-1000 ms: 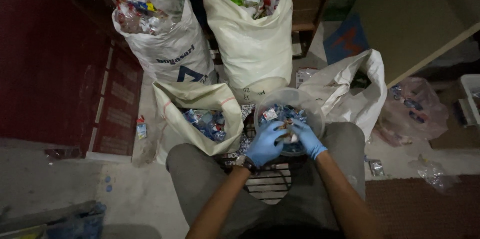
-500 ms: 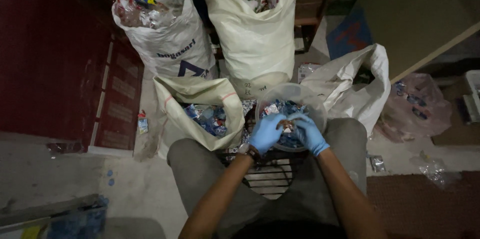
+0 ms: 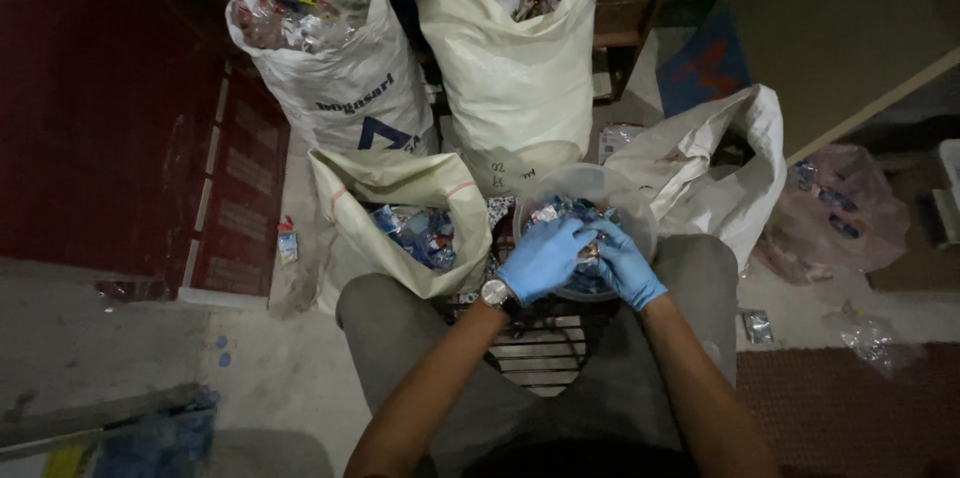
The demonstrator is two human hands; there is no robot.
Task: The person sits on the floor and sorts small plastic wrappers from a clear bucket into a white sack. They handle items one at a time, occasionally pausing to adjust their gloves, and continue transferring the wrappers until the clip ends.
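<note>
- Head view, looking straight down on a seated person; both hands wear blue gloves and meet at centre frame
- Left hand (image 3: 545, 258): fingers curled over the near rim of a clear plastic bowl (image 3: 600, 186), palm down; a wristwatch (image 3: 494, 292) sits at the wrist. Whether it pinches anything, cannot tell
- Right hand (image 3: 625, 263): fingers bent inward, touching the left hand's fingertips; a small crumpled wrapper (image 3: 588, 251) shows between the two hands, apparently pinched by both
- Bowl rests between the knees, centre frame, filled with shiny crumpled wrappers (image 3: 560, 210)
- Small open sack (image 3: 395, 183) just left of the bowl, holding blue and silver wrappers
- Two tall full sacks at the top: left one (image 3: 350, 88) white with dark print, right one (image 3: 510, 68) cream, both stuffed with mixed plastic waste
- Slack white sack (image 3: 715, 168) right of the bowl, mouth open
- Pinkish transparent bag (image 3: 845, 213) at right edge
- Metal floor grate (image 3: 530, 353) below the hands, between the legs
</note>
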